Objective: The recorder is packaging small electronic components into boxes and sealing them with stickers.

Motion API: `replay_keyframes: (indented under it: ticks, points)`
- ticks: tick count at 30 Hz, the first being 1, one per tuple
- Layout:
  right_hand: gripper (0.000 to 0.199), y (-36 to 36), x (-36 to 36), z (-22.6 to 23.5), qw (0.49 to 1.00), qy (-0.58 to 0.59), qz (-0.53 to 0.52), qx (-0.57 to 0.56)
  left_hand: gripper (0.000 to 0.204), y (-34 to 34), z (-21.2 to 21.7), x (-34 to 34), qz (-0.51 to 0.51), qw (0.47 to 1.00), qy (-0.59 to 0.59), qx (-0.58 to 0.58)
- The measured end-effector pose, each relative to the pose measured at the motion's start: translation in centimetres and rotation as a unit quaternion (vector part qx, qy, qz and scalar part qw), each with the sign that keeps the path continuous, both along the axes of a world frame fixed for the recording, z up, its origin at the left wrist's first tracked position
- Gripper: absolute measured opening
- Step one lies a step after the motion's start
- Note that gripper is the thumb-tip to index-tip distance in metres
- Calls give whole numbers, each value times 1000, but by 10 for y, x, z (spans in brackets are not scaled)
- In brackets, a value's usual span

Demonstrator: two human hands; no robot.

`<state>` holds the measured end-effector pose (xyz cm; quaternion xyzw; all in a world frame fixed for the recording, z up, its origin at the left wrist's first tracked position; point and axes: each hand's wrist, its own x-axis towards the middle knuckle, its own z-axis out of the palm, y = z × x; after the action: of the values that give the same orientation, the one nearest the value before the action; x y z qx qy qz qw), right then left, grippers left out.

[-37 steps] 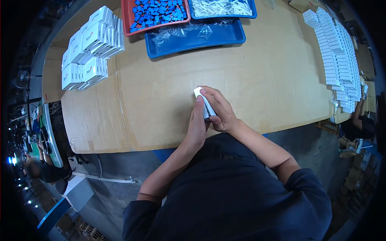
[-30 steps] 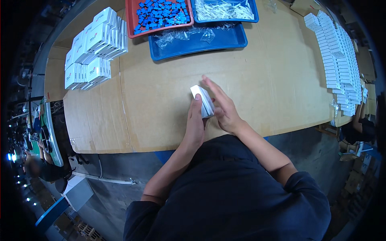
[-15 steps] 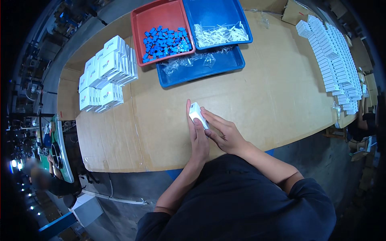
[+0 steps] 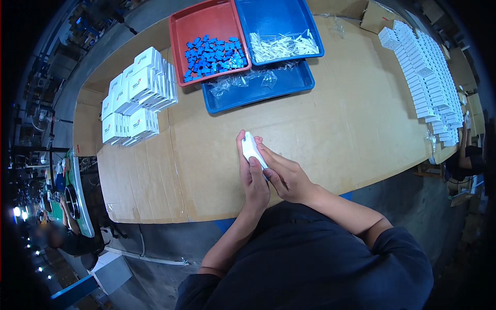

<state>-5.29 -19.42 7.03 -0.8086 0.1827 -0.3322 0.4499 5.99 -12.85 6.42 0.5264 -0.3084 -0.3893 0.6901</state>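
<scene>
Between my two hands I hold a small white box (image 4: 252,150) above the near middle of the table. My left hand (image 4: 251,178) grips its left side, the thumb lying over the near face. From the right, my right hand (image 4: 287,175) presses against it with fingers along the side and the thumb near its lower end. The box stands tilted, its narrow top end facing away from me. Parts of its sides are hidden behind my fingers.
Stacked white boxes (image 4: 137,85) stand at left; long rows of white boxes (image 4: 426,77) at far right. A red tray (image 4: 204,23) holds blue parts, a blue tray (image 4: 274,20) white sticks. A lower blue tray (image 4: 258,95) holds clear plastic. Other people work at both sides.
The white box has turned slightly in my hands, and my fingers have closed further around it. My right hand has shifted a little to the left. The trays and stacks stay put.
</scene>
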Motion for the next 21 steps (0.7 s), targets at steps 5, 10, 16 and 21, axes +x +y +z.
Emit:
replay_keyframes:
  ticks: [5, 10, 16, 21]
  points:
    - [59, 1, -2, -3, 999, -4, 12, -51, 85, 0, 1, -4, 21, 999, -21, -32]
    - [58, 1, -4, -5, 997, -19, 5, -68, 89, 0, -2, -7, 27, 998, -42, -37]
    - [56, 5, -6, -11, 998, -18, 0, -67, 92, 3, -6, -9, 25, 998, -30, -42]
    - [55, 7, -8, -12, 997, -19, -16, -69, 97, 2, -9, -13, 27, 998, -32, -42]
